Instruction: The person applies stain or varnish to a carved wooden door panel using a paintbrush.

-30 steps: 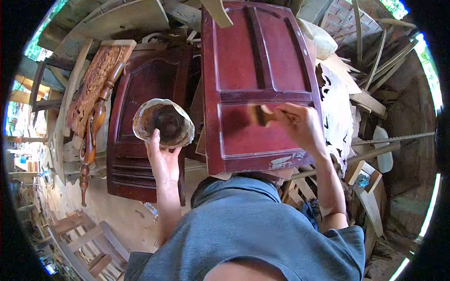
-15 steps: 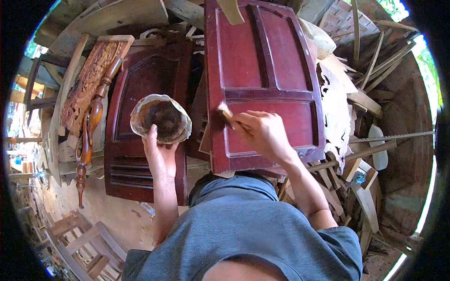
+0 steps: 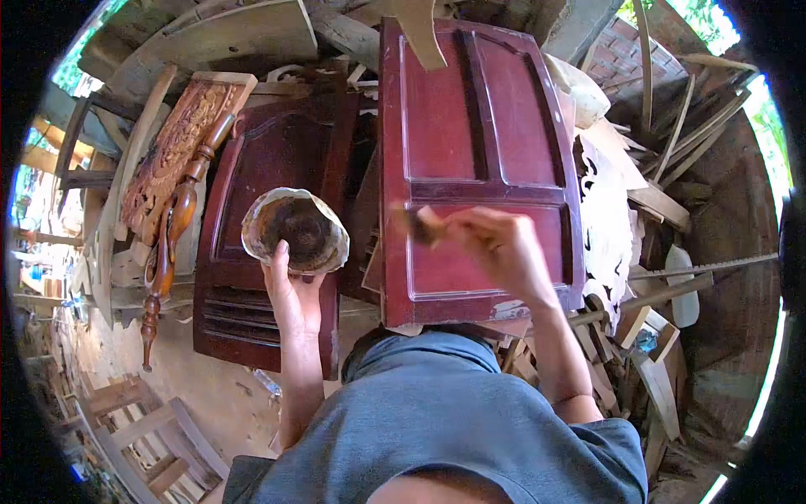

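My left hand [image 3: 295, 298] grips a crusted, stained pot [image 3: 295, 228] from below, thumb over its near rim; the inside is dark brown. In my right hand [image 3: 504, 248] is a paintbrush [image 3: 422, 225], blurred by motion, its head over the left frame of a reddish-brown panelled wooden door [image 3: 437, 101]. The door leans upright in front of me, glossy in places, with a worn, pale patch at its lower right edge. Behind the pot stands a second, darker door [image 3: 277, 168] with louvre slats near its bottom.
At the left lean a carved wooden panel [image 3: 189, 126] and a turned, varnished post [image 3: 172, 239]. White scrollwork [image 3: 600, 227] shows right of the red door, beside scrap timber and a long saw blade [image 3: 722, 264]. A curved wooden strip [image 3: 420, 34] overlaps the door's top.
My right hand and the brush have swung slightly right and down, the brush now blurred. The whole view has shifted a little downward; the pot stays in my left hand.
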